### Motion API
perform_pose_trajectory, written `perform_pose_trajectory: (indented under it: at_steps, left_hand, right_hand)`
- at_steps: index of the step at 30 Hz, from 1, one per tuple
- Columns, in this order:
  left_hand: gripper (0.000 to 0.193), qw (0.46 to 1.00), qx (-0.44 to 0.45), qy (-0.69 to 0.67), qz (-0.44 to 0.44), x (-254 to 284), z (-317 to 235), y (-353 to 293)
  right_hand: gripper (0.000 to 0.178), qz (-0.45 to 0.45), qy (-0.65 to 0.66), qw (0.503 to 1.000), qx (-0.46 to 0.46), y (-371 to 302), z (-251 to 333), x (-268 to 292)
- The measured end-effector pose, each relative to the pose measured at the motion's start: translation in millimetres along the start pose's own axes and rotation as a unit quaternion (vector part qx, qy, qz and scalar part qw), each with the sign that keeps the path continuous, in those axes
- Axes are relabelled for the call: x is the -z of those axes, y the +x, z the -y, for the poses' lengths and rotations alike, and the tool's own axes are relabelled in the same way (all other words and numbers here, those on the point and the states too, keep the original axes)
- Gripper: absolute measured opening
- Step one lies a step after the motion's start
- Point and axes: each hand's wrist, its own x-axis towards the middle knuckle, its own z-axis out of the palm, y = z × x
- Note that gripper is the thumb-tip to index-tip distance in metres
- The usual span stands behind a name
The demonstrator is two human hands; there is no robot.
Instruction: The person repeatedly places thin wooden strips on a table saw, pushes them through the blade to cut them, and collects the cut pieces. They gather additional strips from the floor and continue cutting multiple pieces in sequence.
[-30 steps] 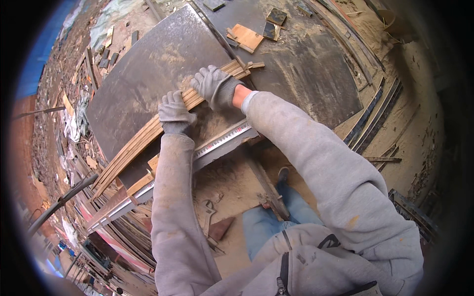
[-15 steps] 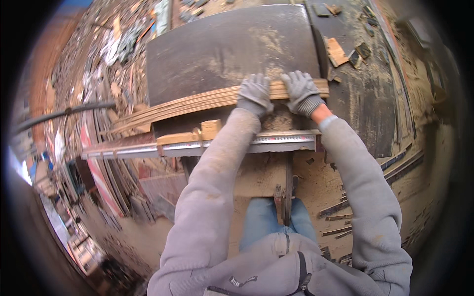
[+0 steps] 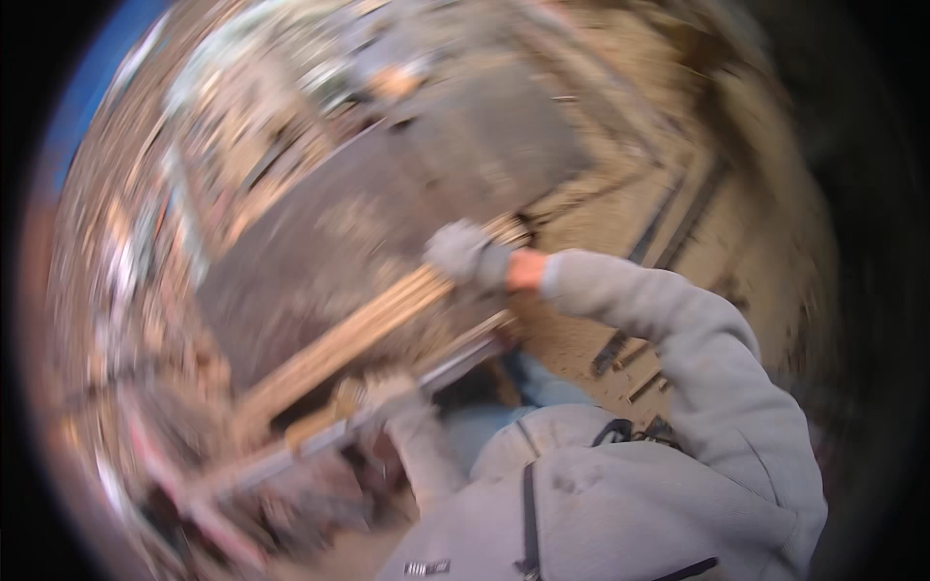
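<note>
A long, narrow strip of layered wood [image 3: 358,334], tan with darker lines along its edge like stacked plywood, lies slantwise across the near edge of a broad dark panel [image 3: 387,223], running from the lower left up toward the middle of the view. The right hand [image 3: 465,254], in a grey knitted glove, is curled over the strip's upper end and grips it; a band of bare wrist shows between glove and grey fleece sleeve. The left hand [image 3: 392,392], also gloved in a pale, dusty fabric, sits lower down, near the strip's other half and against a straight silvery metal rail [image 3: 387,407] that runs parallel to the wood just below it. The blur hides the fingers, so I cannot tell whether it is closed on anything or only resting there.

The dark panel is flat, matt grey-brown and dusted with something pale. Its far corners melt into the smear.

The whole view is streaked by motion, so fine detail is lost. The lower left end of the strip and rail dissolves into a jumble of reddish and pale scraps. The person's grey hooded top fills the lower right and covers whatever lies beneath.

Around the panel is sandy, sawdust-coloured ground [image 3: 601,320] with dark thin bars [image 3: 678,223] lying on it to the right. A slice of blue shows at the upper left.
</note>
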Motion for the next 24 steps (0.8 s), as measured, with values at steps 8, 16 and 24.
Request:
perform_pose_trajectory:
  at_steps: [8,16,24]
  left_hand:
    - [0.088,0.984,-0.112,0.074,0.121,-110,30,12]
    - [0.082,0.952,-0.262,0.132,0.083,-88,-41,-35]
    - [0.080,0.895,-0.405,0.167,0.085,-65,-84,-63]
  right_hand:
    - [0.049,0.003,-0.026,0.999,-0.029,-128,-19,-34]
    - [0.082,-0.177,0.154,0.960,-0.154,-153,66,-73]
    - [0.147,-0.230,0.431,0.843,-0.224,-87,73,12]
